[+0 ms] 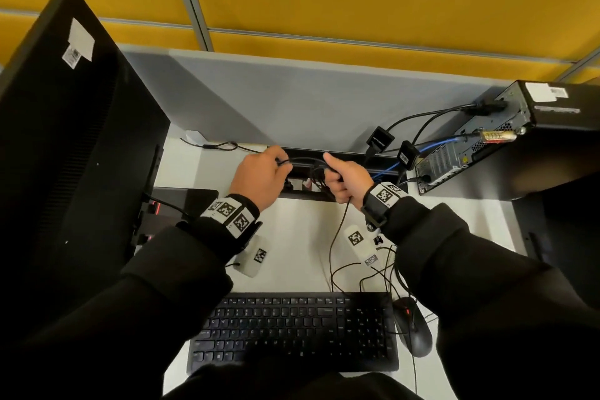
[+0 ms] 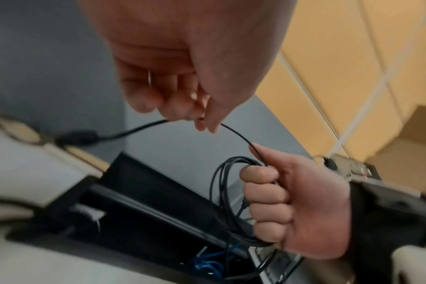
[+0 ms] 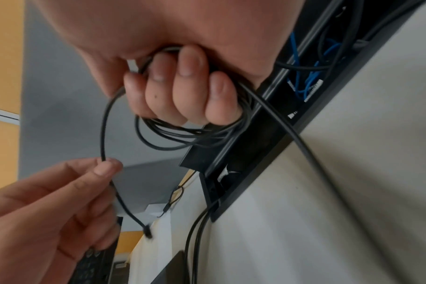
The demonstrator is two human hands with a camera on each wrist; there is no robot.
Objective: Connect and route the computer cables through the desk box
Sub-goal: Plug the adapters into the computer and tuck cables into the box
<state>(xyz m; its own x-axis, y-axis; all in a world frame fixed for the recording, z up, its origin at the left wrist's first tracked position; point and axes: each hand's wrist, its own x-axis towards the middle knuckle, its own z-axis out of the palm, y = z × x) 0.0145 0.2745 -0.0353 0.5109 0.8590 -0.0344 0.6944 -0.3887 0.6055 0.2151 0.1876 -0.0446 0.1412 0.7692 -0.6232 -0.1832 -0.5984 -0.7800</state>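
The right hand [image 1: 345, 180], fingers curled tight, is gripping one coil of thin black cable [image 3: 192, 132] over the open desk box [image 1: 383, 162] at frame centre. The left hand [image 1: 259, 177] is pinching the coil's free end [image 2: 134, 128] between thumb and fingertips. Risk, as a judgement: pulling the end while the coil is clenched could kink or knot the loops, or snag the blue cables [image 3: 302, 80] inside the box. Counted on the table [image 1: 298, 237]: one keyboard [image 1: 298, 331], one mouse [image 1: 414, 328], one monitor [image 1: 65, 140], one computer [image 1: 506, 136].

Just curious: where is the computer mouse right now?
In the head view, the mouse lies on the desk at lower right, just right of the keyboard.
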